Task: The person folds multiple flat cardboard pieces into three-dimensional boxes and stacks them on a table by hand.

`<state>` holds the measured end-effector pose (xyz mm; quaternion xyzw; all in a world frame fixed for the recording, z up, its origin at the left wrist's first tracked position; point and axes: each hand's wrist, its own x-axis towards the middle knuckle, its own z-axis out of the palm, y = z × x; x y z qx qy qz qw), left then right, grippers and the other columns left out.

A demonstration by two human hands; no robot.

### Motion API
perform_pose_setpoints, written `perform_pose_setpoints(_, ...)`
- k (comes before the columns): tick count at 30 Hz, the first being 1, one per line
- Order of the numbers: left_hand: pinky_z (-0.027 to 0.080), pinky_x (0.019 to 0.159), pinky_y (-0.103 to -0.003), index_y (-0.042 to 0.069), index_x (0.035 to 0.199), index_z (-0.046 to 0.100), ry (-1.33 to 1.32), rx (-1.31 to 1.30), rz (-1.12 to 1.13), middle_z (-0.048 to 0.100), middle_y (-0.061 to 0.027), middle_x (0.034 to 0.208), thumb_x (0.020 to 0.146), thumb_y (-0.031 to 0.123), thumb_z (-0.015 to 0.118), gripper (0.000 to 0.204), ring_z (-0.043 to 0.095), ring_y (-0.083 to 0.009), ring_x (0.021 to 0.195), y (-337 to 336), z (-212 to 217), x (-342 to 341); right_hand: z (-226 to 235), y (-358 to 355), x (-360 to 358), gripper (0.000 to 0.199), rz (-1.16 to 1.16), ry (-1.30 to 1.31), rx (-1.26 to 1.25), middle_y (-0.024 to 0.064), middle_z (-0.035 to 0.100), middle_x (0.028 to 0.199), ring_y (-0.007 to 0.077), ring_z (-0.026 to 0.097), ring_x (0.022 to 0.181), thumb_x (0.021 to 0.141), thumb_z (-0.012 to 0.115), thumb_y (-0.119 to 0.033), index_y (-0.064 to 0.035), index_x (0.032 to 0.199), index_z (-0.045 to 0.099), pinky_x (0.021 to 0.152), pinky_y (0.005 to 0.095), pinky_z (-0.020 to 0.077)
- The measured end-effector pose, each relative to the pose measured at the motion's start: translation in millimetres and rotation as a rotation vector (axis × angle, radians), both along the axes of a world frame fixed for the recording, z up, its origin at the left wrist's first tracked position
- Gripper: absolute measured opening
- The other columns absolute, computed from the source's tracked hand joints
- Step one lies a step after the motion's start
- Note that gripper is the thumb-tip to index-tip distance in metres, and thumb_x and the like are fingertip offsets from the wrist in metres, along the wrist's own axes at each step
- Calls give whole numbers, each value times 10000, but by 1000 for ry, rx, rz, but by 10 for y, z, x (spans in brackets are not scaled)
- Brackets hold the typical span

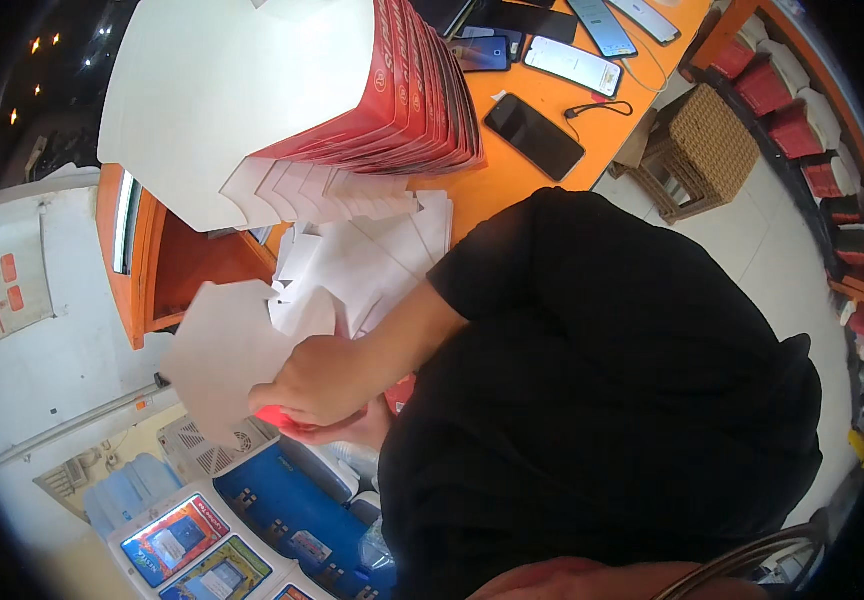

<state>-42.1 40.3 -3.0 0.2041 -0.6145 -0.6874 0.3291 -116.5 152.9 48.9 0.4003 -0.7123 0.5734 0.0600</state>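
Note:
My right hand (314,380) reaches left from a short black sleeve, its fingers closed on a partly folded paper food box (222,350). The box's pale inner side shows, and a red patch is near my fingertips. Beneath it, my left hand (367,426) is largely covered by the right one and closed around the lower part of the same box. Beyond the hands, several white cut paper sheets (382,250) lie loosely piled. A tall stack of red-and-white box blanks (392,110) rises behind them on the orange table (472,190).
Several phones lie on the table, including a dark one (535,137) near its edge. A woven stool (707,150) stands on the tiled floor. Folded red boxes (807,130) line a shelf at right. Below my hands sits a blue-and-white machine (277,490) with picture panels.

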Motion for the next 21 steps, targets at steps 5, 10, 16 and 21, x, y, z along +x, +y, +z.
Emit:
perform_pose_setpoints(5, 432, 988, -450, 105, 1287, 509, -39, 11, -51, 553, -129, 1243, 907, 364, 598, 469, 555, -271, 1145, -5, 13, -40, -52, -99, 64, 224, -45, -77, -198, 97, 694, 795, 309, 669, 704, 828, 586, -218, -128, 1031, 616, 625, 427, 512)
perform_pose_setpoints(10, 428, 986, -459, 97, 1260, 527, -63, -5, -104, 564, -132, 1203, 891, 326, 615, 443, 555, -291, 1128, -18, 88, -69, 2, 19, -28, 190, 102, -197, -204, 98, 702, 836, 305, 673, 755, 802, 627, -241, -115, 944, 636, 651, 419, 510)
perform_pose_setpoints(16, 423, 983, -471, 87, 1226, 548, -71, -123, -157, 577, -136, 1156, 871, 280, 635, 413, 555, -314, 1108, -93, 232, -43, 216, 101, -60, 198, 176, -153, -164, 113, 688, 804, 336, 667, 793, 780, 628, -280, -92, 837, 652, 697, 458, 494)
perform_pose_setpoints(21, 419, 981, -481, 79, 1198, 566, 9, -420, -295, 588, -139, 1116, 855, 242, 652, 390, 556, -334, 1091, 23, 547, -260, 608, 234, -188, 365, 256, 217, 61, 134, 690, 831, 351, 663, 805, 734, 629, -424, -75, 838, 663, 719, 463, 486)
